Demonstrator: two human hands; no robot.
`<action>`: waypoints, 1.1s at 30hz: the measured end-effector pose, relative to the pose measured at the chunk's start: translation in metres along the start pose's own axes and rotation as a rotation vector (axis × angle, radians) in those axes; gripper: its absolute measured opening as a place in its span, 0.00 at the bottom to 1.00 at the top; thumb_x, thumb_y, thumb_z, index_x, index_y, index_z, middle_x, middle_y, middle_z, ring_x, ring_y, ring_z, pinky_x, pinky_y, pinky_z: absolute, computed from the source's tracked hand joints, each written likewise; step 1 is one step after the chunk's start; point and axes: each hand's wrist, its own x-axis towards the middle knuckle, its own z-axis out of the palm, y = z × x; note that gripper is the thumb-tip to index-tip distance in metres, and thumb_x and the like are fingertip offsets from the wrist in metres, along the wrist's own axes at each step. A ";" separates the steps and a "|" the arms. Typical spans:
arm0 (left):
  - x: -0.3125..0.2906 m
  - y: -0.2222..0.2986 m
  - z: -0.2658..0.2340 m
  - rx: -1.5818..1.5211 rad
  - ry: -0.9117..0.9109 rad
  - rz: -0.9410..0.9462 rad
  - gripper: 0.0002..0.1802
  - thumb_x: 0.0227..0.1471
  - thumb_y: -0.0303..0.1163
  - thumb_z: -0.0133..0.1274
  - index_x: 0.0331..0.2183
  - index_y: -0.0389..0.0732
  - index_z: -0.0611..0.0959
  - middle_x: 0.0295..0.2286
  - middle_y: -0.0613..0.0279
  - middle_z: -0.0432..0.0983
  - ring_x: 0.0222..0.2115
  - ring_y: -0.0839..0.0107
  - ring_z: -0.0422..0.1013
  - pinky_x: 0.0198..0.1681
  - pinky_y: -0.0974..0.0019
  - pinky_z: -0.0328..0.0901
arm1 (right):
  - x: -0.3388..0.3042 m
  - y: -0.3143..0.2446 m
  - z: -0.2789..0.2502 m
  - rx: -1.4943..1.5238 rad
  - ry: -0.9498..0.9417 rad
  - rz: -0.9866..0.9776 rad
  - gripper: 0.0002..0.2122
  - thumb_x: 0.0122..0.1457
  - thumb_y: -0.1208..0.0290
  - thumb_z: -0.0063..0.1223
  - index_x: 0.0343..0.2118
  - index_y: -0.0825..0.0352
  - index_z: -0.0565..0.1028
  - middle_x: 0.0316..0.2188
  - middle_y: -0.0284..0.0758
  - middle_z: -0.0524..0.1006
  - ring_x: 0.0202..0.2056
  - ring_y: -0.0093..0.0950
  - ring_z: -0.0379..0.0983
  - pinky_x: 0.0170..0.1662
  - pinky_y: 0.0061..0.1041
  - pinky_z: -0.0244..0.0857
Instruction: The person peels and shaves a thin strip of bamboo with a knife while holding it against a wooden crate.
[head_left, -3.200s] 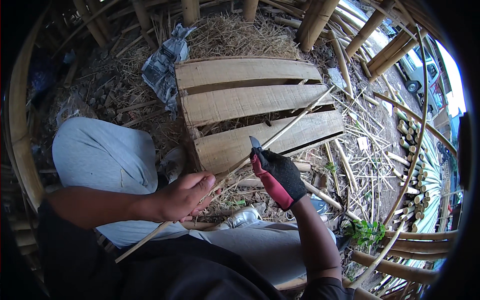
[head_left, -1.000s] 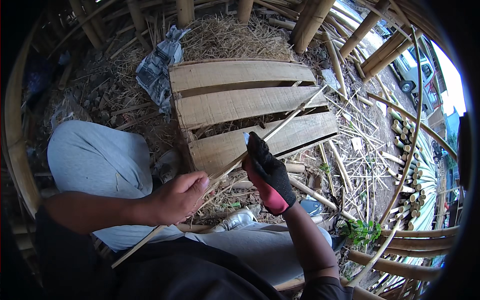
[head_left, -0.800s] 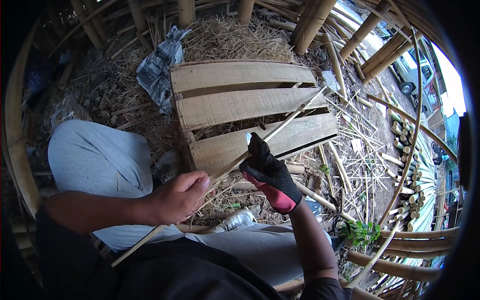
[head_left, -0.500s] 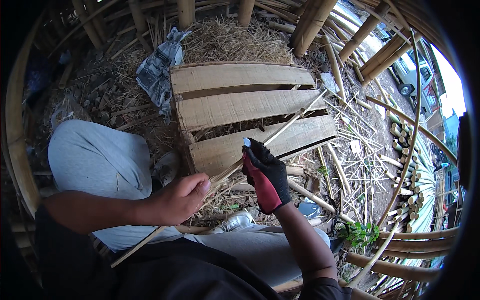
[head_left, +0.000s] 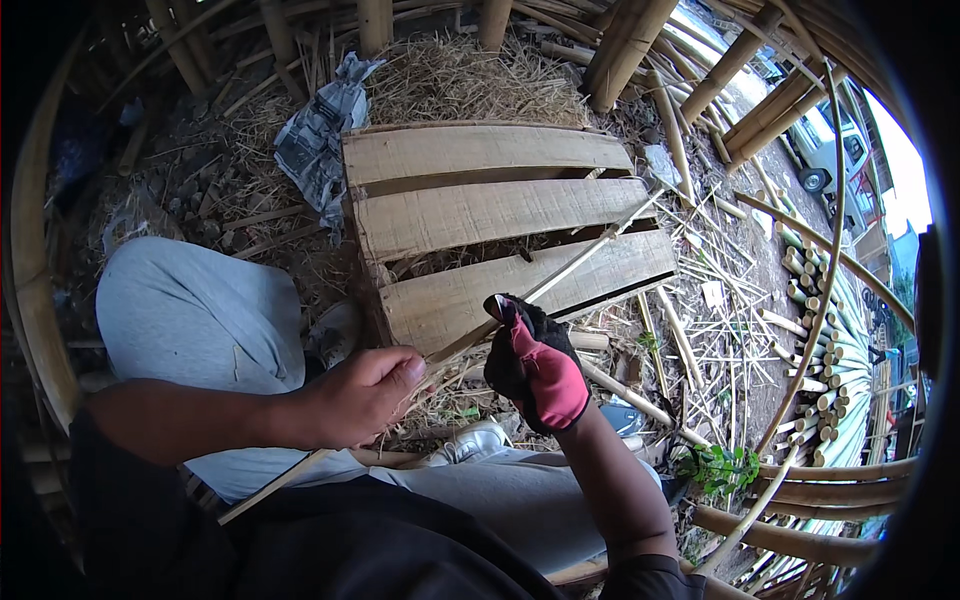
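A long, thin bamboo strip (head_left: 585, 257) runs slantwise across me, from beside my lap up over the wooden slatted crate (head_left: 500, 212). My bare left hand (head_left: 362, 398) is closed around its lower part, thumb on top. Farther along, my right hand (head_left: 540, 365), in a black and pink glove, is wrapped about the same strip. A small shiny spot shows by the right thumb tip; I cannot make out what it is. The strip's far end reaches past the crate's right edge, and its near end sticks out below my left forearm.
Crumpled newspaper (head_left: 325, 140) lies left of the crate, with straw (head_left: 470, 85) behind it. Bamboo offcuts litter the ground at right, near stacked bamboo poles (head_left: 825, 370). Upright bamboo posts (head_left: 625, 55) stand behind. A parked vehicle (head_left: 835, 160) shows far right.
My right hand has turned at the wrist and come slightly nearer to me along the strip, showing more of the glove's pink back. My left hand stays in place.
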 end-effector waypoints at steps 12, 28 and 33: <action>-0.005 0.011 -0.003 -0.219 -0.050 -0.117 0.25 0.70 0.52 0.30 0.45 0.42 0.71 0.18 0.73 0.56 0.15 0.84 0.51 0.17 0.77 0.53 | -0.003 -0.028 -0.008 -1.235 0.367 -0.496 0.09 0.69 0.67 0.49 0.35 0.67 0.75 0.23 0.26 0.71 0.23 0.15 0.63 0.26 0.20 0.55; -0.002 0.004 -0.002 -0.172 -0.040 -0.068 0.23 0.70 0.51 0.33 0.42 0.41 0.70 0.18 0.73 0.59 0.15 0.84 0.54 0.14 0.75 0.55 | 0.002 -0.002 -0.001 -1.456 0.343 -0.395 0.17 0.69 0.58 0.41 0.49 0.63 0.77 0.32 0.47 0.79 0.38 0.48 0.77 0.41 0.38 0.71; -0.002 0.000 0.004 0.002 0.013 -0.045 0.19 0.71 0.49 0.32 0.41 0.43 0.68 0.18 0.73 0.59 0.15 0.84 0.55 0.14 0.74 0.57 | 0.011 -0.002 0.002 -1.748 0.226 -0.364 0.18 0.70 0.58 0.40 0.55 0.60 0.73 0.36 0.48 0.79 0.39 0.49 0.77 0.43 0.39 0.72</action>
